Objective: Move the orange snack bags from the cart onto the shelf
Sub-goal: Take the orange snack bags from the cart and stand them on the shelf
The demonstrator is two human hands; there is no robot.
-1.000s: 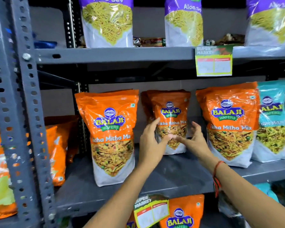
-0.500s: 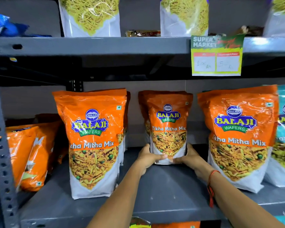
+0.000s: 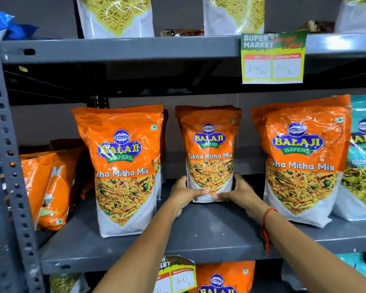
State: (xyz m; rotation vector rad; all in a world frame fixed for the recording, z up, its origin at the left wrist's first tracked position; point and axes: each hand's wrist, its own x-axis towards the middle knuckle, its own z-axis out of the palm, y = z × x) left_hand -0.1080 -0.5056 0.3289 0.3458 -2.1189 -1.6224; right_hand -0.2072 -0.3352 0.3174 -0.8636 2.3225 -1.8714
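Hands at the base of the middle orange snack bag (image 3: 209, 153), left hand (image 3: 183, 194) and right hand (image 3: 240, 192) wrapped around it, upright on the shelf (image 3: 199, 235).

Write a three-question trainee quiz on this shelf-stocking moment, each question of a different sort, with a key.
1. True or false: the left hand and the right hand both grip the bottom of the middle orange Tikha Mitha Mix snack bag.
2. Multiple choice: where does that bag stand on the grey metal shelf? A) further back than its two orange neighbours; B) at the front edge; C) lying flat.
3. Fill in: right of the large orange bag on the right stands a ____ coloured snack bag.

Key: 1 true; 2 A; 3 teal.
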